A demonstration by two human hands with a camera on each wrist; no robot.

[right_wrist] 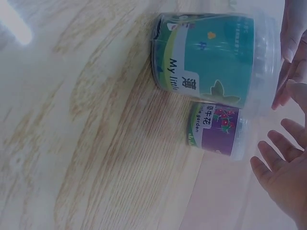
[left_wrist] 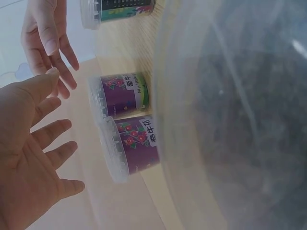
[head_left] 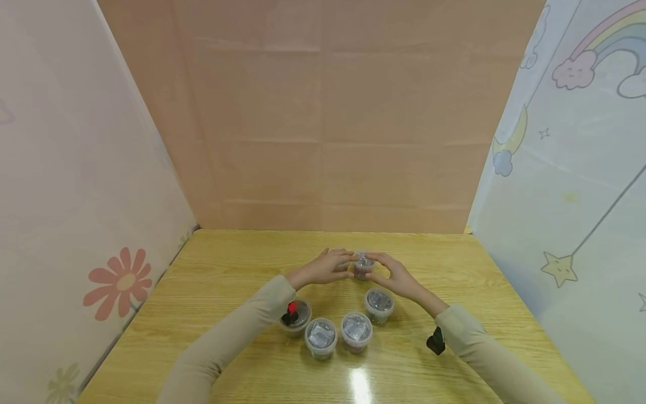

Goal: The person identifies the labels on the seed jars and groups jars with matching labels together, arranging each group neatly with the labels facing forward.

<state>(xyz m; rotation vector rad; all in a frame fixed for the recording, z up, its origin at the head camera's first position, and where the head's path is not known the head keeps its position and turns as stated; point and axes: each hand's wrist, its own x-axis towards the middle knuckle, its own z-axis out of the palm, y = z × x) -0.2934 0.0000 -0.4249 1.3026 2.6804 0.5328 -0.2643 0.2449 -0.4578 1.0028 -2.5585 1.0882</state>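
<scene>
My left hand (head_left: 325, 266) and right hand (head_left: 396, 276) face each other at the far side of the cups, fingers spread and loosely bent. Between them stands a small purple-labelled plastic cup (head_left: 363, 268) with a clear lid. In the left wrist view, a second purple cup (left_wrist: 136, 146) is right beside the first purple cup (left_wrist: 120, 96); from the head it is mostly hidden by my left hand. The left hand (left_wrist: 33, 143) shows a gap to both cups there. Fingertips of the right hand (right_wrist: 288, 177) are close to the purple cup's lid (right_wrist: 240, 139).
Nearer me, several similar cups form a curve: a teal-labelled cup (head_left: 379, 306), two middle cups (head_left: 356, 331) and a left cup (head_left: 298, 318) under my left wrist. All stand on a wooden table (head_left: 227, 264), with printed panels at both sides and a plain one behind.
</scene>
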